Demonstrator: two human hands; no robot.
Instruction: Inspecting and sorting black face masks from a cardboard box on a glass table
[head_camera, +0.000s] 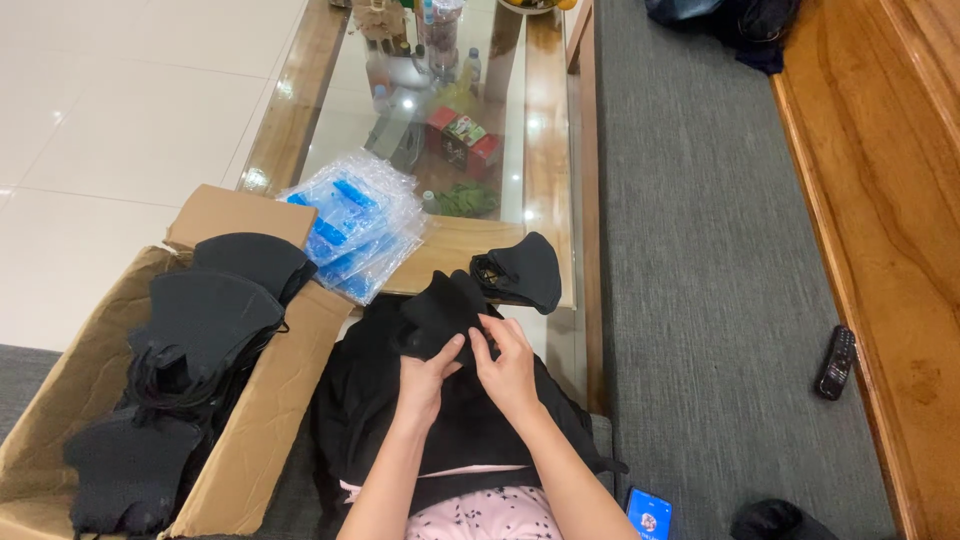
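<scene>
Both of my hands grip one black fabric face mask (440, 305) above my lap. My left hand (428, 375) pinches its lower left part and my right hand (507, 362) holds its right side. A pile of black masks (370, 400) lies on my lap under my hands. Another black mask (525, 270) rests on the near edge of the glass-topped wooden table (545, 150). A stack of clear plastic bags with blue strips (355, 225) lies on the table's near left corner.
An open cardboard box (275, 400) at my left holds several black masks (205, 320). On the table stand bottles and a red box (462, 140). A dark remote (835, 362) lies on the wooden bench at right. A phone (648, 512) lies on grey carpet.
</scene>
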